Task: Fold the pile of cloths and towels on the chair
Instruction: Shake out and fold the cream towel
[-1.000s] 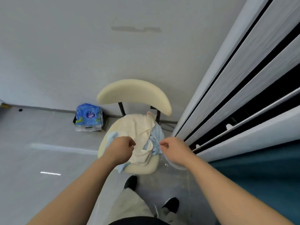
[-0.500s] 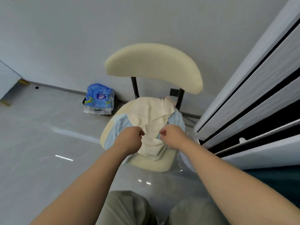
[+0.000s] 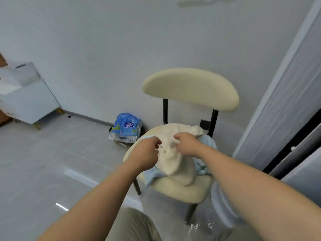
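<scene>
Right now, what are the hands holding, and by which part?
The left hand and right hand both pinch the cream towel at a bunched fold on top; the rest drapes on the chair.

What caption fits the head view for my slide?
Left hand and right hand pinch the cream towel over a blue cloth on the chair.

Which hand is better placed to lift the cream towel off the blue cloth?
Likely right: right hand pinches a central fold of the cream towel; left hand grips only its edge.
</scene>
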Demonstrator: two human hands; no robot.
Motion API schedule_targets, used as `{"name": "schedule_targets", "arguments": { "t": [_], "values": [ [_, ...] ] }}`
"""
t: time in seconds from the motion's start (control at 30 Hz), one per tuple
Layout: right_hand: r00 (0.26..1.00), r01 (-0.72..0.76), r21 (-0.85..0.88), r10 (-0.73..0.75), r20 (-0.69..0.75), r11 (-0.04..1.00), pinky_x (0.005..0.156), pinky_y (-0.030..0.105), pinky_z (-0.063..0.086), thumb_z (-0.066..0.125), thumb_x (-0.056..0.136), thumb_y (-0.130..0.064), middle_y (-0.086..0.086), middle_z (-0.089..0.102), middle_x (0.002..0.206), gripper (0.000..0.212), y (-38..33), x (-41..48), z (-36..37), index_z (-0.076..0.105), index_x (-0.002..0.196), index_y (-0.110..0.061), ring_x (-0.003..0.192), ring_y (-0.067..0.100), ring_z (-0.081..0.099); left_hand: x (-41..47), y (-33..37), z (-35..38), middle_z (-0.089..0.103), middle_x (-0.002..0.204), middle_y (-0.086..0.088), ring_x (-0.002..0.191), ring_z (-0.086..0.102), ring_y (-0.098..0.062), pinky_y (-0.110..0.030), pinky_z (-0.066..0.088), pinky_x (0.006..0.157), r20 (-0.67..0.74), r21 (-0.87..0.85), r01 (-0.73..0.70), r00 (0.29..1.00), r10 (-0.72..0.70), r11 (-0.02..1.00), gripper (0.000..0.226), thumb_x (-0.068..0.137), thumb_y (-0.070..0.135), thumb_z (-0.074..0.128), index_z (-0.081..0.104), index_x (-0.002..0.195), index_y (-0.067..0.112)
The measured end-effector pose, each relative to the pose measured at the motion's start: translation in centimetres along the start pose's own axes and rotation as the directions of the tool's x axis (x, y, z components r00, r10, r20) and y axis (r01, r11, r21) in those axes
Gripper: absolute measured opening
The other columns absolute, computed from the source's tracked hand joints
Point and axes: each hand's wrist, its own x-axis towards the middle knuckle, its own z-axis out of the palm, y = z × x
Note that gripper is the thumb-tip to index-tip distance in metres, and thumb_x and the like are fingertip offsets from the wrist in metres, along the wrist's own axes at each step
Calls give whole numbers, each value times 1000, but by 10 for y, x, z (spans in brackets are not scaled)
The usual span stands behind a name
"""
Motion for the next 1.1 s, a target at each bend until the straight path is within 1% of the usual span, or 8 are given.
{"name": "schedule_targets", "arguments": {
  "t": [0.07, 0.23, 0.47, 0.7, 0.83, 0.9, 1.0, 1.1],
  "values": [
    [993, 79, -20, -81, -83, 997, 91, 27, 46, 46, 90, -1, 6, 63, 123, 42, -23, -4, -33, 64, 126, -15, 118, 27, 56, 8, 13, -31, 65, 123, 3, 113, 59, -16, -26, 46, 94, -78, 6, -63, 995, 64, 998, 39, 91, 9, 55, 58, 129, 19],
    [939, 225, 102, -188, -289, 969, 62, 12, 37, 45, 89, 1, -10, 61, 96, 42, -73, -23, -116, 68, 114, -22, 93, 14, 53, 32, 50, -101, 63, 128, 3, 111, 60, -19, -35, 47, 97, -190, -14, -149, 971, 143, 989, 45, 90, 12, 57, 53, 134, 21],
    [873, 327, 361, -133, -470, 873, 83, 32, 53, 44, 86, 8, 1, 69, 111, 51, -124, -49, -205, 68, 124, -16, 102, 21, 62, 48, 88, -156, 62, 126, 7, 96, 63, -10, -24, 47, 82, -301, -139, -254, 932, 203, 957, 47, 88, 20, 63, 52, 134, 23],
    [896, 398, 746, -49, -442, 534, 69, 33, 54, 50, 92, 8, 11, 63, 95, 38, -167, -69, -240, 62, 124, -8, 83, 25, 62, 31, 114, -151, 55, 124, 11, 91, 65, -3, -20, 49, 72, -433, -381, -349, 885, 168, 856, 50, 88, 29, 68, 46, 133, 24],
    [917, 387, 844, -65, -392, 371, 80, 40, 58, 57, 98, -9, 13, 67, 95, 12, -180, -80, -250, 61, 107, -2, 84, 27, 67, 24, 118, -164, 60, 117, 14, 95, 62, -1, -19, 48, 73, -404, -461, -333, 904, 140, 822, 47, 86, 36, 72, 50, 126, 25],
    [923, 380, 859, -80, -376, 343, 80, 40, 57, 55, 99, -10, 12, 65, 89, 10, -182, -83, -255, 59, 99, -1, 81, 25, 67, 21, 121, -172, 65, 111, 12, 97, 62, -5, -28, 51, 80, -418, -545, -305, 906, 63, 781, 27, 93, 43, 58, 57, 115, 27],
    [916, 399, 852, -113, -384, 338, 70, 34, 54, 54, 100, -12, 7, 59, 79, 11, -188, -82, -258, 57, 99, -2, 73, 21, 61, 14, 128, -187, 65, 104, 1, 88, 58, -7, -32, 46, 77, -455, -578, -324, 890, 34, 749, 54, 93, 63, 34, 61, 108, 18],
    [898, 439, 841, -130, -420, 317, 70, 36, 48, 55, 99, -12, 6, 51, 76, 7, -195, -80, -261, 52, 93, -9, 76, 24, 54, 4, 132, -197, 64, 111, 9, 97, 61, -6, -32, 49, 85, -478, -587, -406, 872, 105, 700, 60, 88, 73, 41, 56, 119, 24]
  ]
}}
